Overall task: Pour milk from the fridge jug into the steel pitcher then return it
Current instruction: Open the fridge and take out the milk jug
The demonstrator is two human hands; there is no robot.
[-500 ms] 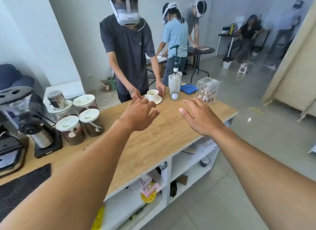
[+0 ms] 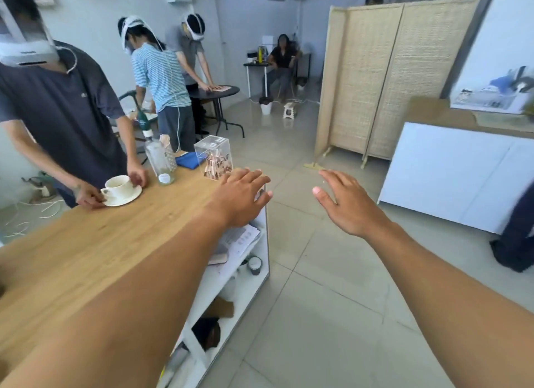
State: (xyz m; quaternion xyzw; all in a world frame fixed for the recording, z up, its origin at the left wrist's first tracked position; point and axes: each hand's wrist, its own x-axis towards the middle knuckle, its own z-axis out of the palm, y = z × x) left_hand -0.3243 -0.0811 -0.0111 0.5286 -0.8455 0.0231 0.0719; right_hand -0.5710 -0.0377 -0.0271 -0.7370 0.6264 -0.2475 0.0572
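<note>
Grips apart, fingers spread: left hand [image 2: 241, 198] above the worktop's [image 2: 101, 237] far right corner, right hand [image 2: 348, 207] over the floor [image 2: 318, 301].

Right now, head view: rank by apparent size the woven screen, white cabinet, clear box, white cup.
1. woven screen
2. white cabinet, though the frame edge cuts it off, so this is less sure
3. clear box
4. white cup

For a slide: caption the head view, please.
Left hand and right hand, open and empty, stretched forward by the wooden counter's end; no jug or pitcher visible.
</note>
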